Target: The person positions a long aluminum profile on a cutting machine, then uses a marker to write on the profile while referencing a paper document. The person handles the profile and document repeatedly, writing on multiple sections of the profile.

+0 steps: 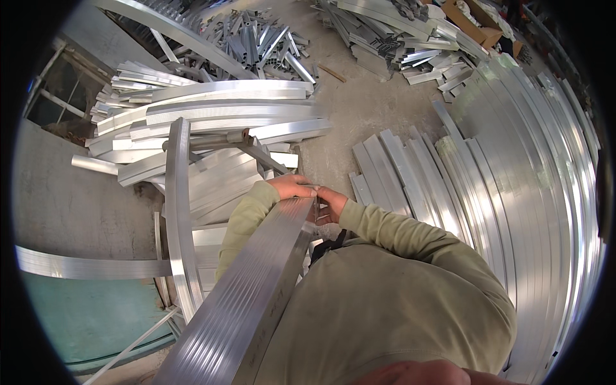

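A long, wide aluminium profile [250, 289] with a ribbed top face runs from the lower edge up to the middle of the view, beside my body. At its far end, my left hand [292, 186] is closed over the top edge, fingers bent and thumb toward the corner. My right hand [330, 204] is closed at the right side of the same end, its fingertips curled against the edge. Both hands nearly meet at that corner. Whether a small piece sits between the fingertips is hidden. Both forearms are in green sleeves.
Stacked aluminium profiles [224, 114] lie ahead to the left, with an upright-looking bar [179, 212] crossing near my left arm. Long flat profiles [507, 186] fill the right side. Heaps of short offcuts [260, 48] and a cardboard box [471, 22] stand farther off on the concrete floor [346, 102].
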Demonstrator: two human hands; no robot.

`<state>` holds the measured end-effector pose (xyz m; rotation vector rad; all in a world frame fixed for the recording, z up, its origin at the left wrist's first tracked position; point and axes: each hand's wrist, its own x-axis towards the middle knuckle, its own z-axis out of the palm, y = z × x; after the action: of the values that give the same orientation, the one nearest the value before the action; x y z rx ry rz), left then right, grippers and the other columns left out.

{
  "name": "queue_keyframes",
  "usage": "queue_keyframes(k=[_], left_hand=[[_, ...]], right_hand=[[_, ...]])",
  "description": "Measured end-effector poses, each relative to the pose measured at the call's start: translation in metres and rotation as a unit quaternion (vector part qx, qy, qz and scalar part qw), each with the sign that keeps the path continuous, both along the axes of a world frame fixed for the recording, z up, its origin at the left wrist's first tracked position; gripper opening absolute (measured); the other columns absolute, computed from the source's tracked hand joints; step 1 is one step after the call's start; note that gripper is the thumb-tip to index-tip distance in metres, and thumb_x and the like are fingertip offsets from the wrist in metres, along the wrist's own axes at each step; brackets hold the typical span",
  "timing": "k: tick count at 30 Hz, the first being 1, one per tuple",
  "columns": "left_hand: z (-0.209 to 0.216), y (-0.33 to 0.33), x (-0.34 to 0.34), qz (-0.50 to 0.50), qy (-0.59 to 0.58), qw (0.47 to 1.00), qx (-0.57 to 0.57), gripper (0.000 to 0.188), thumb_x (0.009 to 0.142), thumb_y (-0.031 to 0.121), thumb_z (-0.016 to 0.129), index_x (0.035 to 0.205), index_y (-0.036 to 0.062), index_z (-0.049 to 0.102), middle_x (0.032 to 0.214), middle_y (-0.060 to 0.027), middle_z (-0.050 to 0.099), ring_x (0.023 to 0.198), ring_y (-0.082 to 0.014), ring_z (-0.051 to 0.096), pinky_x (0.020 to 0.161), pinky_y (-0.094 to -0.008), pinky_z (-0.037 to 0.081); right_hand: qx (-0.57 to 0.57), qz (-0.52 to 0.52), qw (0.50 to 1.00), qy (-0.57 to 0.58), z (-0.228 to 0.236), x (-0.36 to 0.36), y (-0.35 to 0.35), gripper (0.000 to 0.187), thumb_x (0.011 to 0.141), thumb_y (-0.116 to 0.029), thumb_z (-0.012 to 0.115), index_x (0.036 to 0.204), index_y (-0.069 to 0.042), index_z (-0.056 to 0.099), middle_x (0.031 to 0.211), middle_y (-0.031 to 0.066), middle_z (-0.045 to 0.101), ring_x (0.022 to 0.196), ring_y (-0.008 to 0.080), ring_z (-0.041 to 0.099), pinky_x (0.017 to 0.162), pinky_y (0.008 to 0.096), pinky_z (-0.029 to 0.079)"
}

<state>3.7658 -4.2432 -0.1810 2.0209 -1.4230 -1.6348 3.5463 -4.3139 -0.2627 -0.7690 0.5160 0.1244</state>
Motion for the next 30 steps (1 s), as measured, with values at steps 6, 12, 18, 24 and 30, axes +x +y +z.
queue_keyframes(k=[6,12,18,24,30], left_hand=[[0.029,-0.117,0.118,0.063,0.027,0.998,0.012,0.075,0.091,0.049,0.074,0.146,0.0004,0.059,0.144,-0.0187,0.061,0.135,-0.0278,0.055,0.116,-0.0359,0.039],[-0.005,-0.236,0.290,0.143,0.013,0.990,0.015,0.079,0.091,0.051,0.075,0.148,-0.0006,0.056,0.141,-0.0185,0.062,0.131,-0.0269,0.057,0.111,-0.0343,0.042],[-0.009,-0.366,0.482,0.165,0.051,0.985,0.029,0.083,0.091,0.051,0.075,0.151,-0.0019,0.052,0.140,-0.0200,0.063,0.127,-0.0269,0.060,0.110,-0.0352,0.045],[-0.009,-0.489,0.609,0.229,0.098,0.968,0.040,0.077,0.092,0.041,0.077,0.149,-0.0043,0.052,0.137,-0.0182,0.065,0.123,-0.0231,0.063,0.107,-0.0321,0.048],[-0.021,-0.632,0.721,0.275,0.095,0.957,0.017,0.072,0.094,0.037,0.077,0.149,-0.0028,0.054,0.136,-0.0161,0.066,0.121,-0.0213,0.064,0.105,-0.0321,0.050]], right_hand=[[-0.096,0.044,0.994,0.021,0.011,0.123,-0.136,0.070,0.104,-0.063,0.053,0.156,-0.016,0.044,0.141,0.0091,0.059,0.097,0.0248,0.066,0.079,0.0409,0.058],[-0.171,0.054,0.983,0.049,-0.048,0.255,-0.294,0.062,0.102,-0.053,0.063,0.144,-0.008,0.056,0.126,0.0085,0.066,0.092,0.0226,0.067,0.073,0.0369,0.058],[-0.289,-0.037,0.943,0.161,-0.079,0.332,-0.487,0.052,0.099,-0.041,0.069,0.133,-0.002,0.064,0.103,0.0087,0.071,0.085,0.0192,0.068,0.067,0.0368,0.057],[-0.229,-0.166,0.929,0.238,-0.077,0.354,-0.659,0.042,0.099,-0.037,0.070,0.128,-0.006,0.066,0.098,0.0032,0.068,0.079,0.0149,0.066,0.063,0.0342,0.055],[-0.234,-0.186,0.908,0.293,-0.120,0.418,-0.847,0.039,0.099,-0.037,0.069,0.125,-0.008,0.068,0.099,0.0024,0.069,0.078,0.0163,0.067,0.063,0.0344,0.054]])
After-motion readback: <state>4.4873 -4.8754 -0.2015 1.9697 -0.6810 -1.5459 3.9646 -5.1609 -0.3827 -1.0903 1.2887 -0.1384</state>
